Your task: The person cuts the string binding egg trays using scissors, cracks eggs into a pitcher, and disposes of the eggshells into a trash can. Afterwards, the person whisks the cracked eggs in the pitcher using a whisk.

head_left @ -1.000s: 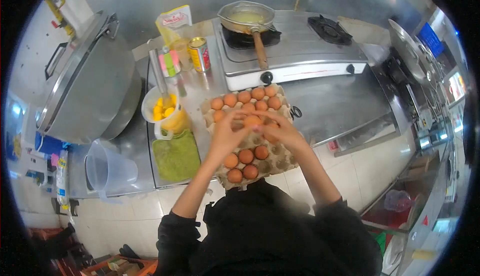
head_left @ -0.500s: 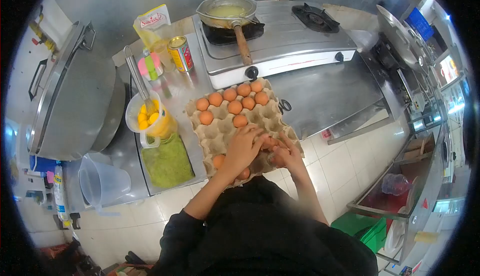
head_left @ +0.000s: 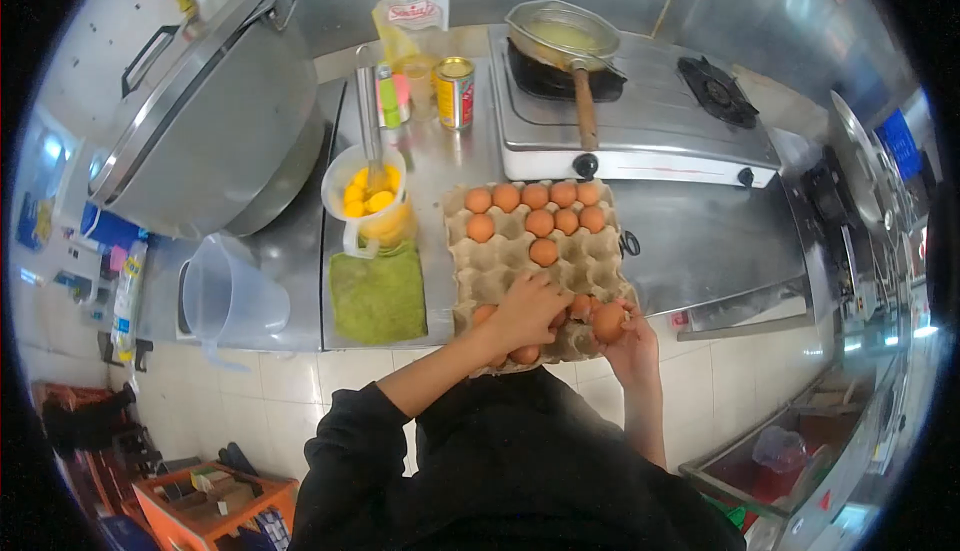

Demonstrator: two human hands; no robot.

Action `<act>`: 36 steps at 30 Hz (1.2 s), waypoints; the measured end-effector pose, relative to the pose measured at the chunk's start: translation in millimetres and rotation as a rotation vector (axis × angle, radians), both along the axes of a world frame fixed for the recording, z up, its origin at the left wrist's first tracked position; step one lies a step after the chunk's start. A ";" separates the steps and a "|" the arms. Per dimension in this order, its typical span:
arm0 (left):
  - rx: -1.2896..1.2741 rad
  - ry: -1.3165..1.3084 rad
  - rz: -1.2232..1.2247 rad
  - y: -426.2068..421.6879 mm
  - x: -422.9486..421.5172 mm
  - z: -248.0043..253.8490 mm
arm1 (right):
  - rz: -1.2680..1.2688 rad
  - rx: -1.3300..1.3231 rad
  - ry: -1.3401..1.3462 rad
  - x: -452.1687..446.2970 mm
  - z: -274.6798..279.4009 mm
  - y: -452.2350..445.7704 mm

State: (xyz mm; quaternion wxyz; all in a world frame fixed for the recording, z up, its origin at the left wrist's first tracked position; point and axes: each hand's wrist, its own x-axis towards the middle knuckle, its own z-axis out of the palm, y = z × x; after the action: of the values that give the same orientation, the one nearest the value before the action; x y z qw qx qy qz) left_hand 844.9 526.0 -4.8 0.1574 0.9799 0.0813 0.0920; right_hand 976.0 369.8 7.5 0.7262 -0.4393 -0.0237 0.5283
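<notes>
A grey cardboard egg tray lies at the counter's front edge, with brown eggs in its far rows and more near me. In my right hand, an egg is gripped between thumb and fingers at the tray's near right corner. My left hand rests over the near rows, its fingers curled down beside a brown egg or shell; what they grip is partly hidden. Between the hands sit other brown shells or eggs. A single egg sits beyond my left hand.
Left of the tray are a pitcher of yolks with a whisk and a green cloth. Behind stand a can and a gas stove bearing a strainer-topped pan. A large pot and clear jug are farther left.
My view has turned, so the counter appears farther right. My hands, close together over the near eggs before, are now apart, and my right hand holds an egg up at the tray's corner.
</notes>
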 end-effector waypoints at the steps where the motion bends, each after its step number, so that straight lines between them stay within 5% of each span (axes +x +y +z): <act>1: 0.034 0.021 0.003 -1.5 1.5 0.1 | 0.034 0.020 -0.053 1.1 -1.5 1.0; 7: -0.197 -0.022 0.066 -3.1 6.1 -5.9 | -0.050 0.033 -0.090 1.1 24.0 22.8; 14: -0.076 0.021 0.215 -19.1 13.8 -3.1 | -0.034 0.015 -0.144 7.8 31.2 26.8; 20: -0.422 0.058 0.091 4.7 -5.6 18.2 | 0.066 0.025 -0.065 9.3 39.3 42.6; 22: -0.796 -0.363 0.297 12.2 -18.2 23.1 | 0.155 0.054 -0.055 10.6 43.5 57.3; 23: -0.791 -0.368 0.304 19.7 -28.5 28.9 | 0.164 0.058 -0.055 8.2 47.4 67.7; 25: -1.265 -0.561 0.600 39.1 -53.4 47.0 | 0.119 0.001 -0.190 -6.7 58.7 96.5; 27: -1.433 -0.930 0.735 52.9 -69.7 67.7 | 0.169 0.028 -0.341 -29.3 71.1 128.8; 31: -1.508 -1.098 0.628 95.1 -108.9 105.3 | 0.328 0.237 -0.588 -74.0 95.5 195.7; 34: -1.266 -1.114 0.796 114.0 -123.2 118.5 | 0.323 0.572 -0.699 -109.4 134.6 223.7; 36: -1.294 -1.196 0.827 125.0 -128.9 115.3 | 0.134 0.636 -1.063 -125.7 150.6 234.6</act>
State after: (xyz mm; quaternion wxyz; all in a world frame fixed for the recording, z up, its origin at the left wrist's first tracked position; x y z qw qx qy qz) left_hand 716.0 651.1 110.4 0.6362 0.3895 0.3605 0.5600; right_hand 850.3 604.4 158.1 0.6757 -0.4019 -0.5656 0.2489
